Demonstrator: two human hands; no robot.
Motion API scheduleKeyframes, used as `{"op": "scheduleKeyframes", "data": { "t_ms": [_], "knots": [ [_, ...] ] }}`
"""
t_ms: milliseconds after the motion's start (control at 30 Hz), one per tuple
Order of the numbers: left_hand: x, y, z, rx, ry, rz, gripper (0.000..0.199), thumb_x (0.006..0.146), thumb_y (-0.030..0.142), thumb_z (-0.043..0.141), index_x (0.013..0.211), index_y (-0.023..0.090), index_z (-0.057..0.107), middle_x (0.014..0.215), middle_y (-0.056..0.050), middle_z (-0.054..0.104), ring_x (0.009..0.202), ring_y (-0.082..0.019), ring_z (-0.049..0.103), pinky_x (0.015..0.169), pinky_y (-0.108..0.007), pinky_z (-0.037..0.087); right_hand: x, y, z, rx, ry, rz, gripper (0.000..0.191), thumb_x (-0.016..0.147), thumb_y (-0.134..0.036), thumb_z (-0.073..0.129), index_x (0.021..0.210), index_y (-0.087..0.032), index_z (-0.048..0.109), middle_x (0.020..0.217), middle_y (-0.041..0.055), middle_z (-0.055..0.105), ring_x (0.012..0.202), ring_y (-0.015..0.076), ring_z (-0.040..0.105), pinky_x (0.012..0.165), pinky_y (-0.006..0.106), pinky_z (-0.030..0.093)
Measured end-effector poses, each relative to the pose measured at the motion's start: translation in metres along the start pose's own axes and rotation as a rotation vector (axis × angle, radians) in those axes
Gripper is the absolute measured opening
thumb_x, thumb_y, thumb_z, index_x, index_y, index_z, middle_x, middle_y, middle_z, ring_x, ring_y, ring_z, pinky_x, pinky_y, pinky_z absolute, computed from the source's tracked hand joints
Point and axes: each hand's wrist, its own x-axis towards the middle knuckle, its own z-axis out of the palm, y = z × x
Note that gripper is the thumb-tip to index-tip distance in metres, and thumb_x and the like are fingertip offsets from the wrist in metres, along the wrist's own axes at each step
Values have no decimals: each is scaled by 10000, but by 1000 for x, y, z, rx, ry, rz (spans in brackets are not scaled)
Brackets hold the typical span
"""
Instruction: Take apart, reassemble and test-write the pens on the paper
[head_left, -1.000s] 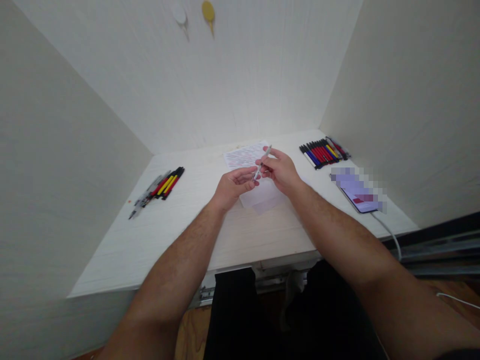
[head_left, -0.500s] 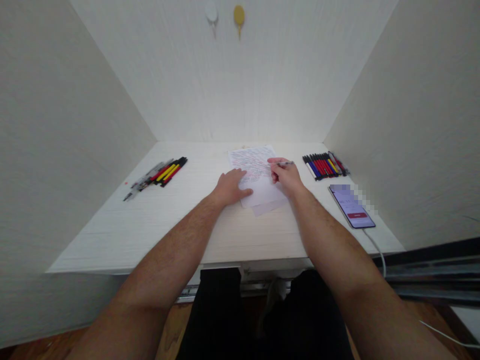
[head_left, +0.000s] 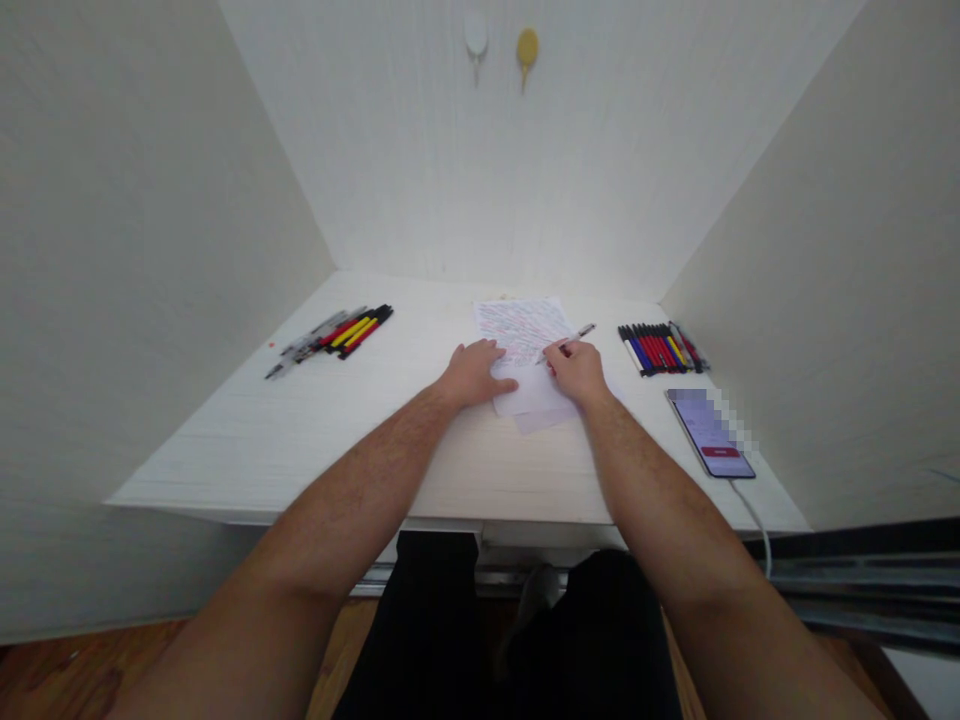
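Note:
A sheet of paper (head_left: 525,322) covered in its upper part with slanted coloured writing lies on the white desk. My left hand (head_left: 475,372) rests flat on its left edge, fingers apart, holding nothing. On the right side of the sheet, my right hand (head_left: 576,368) is closed around a pen (head_left: 583,332), whose tip points down and left at the lower lines of writing. Beneath the sheet, the corner of another paper (head_left: 544,420) sticks out at the bottom.
Loose pens (head_left: 360,333) lie in a bunch at the left. A row of pens (head_left: 660,350) sits at the right, above a phone (head_left: 709,430) with a cable. Walls enclose the desk (head_left: 300,440); two hooks hang on the back wall.
The pen is now tilted with its tip down at the paper, lower than before, and my right hand has turned with it. The camera view has shifted slightly.

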Motion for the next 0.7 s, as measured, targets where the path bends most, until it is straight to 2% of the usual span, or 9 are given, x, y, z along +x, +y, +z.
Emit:
{"op": "scheduleKeyframes", "data": {
  "t_ms": [500,700],
  "knots": [
    [0,1,-2,117,-53,-19,744,811,640,577,1424,227,492,1573,-121,363,1460,-297,305,1196,-475,189,0,-1,0,15,29,45,385,815,-402,524,521,-170,614,490,29,591,556,157,576,569,252,383],
    [0,0,-2,115,-47,-16,734,813,638,576,1417,228,495,1569,-139,364,1457,-286,314,1189,-490,198,0,-4,0,-24,102,100,363,814,-386,515,543,-170,622,498,39,600,570,172,581,565,261,387]
  ]
}}
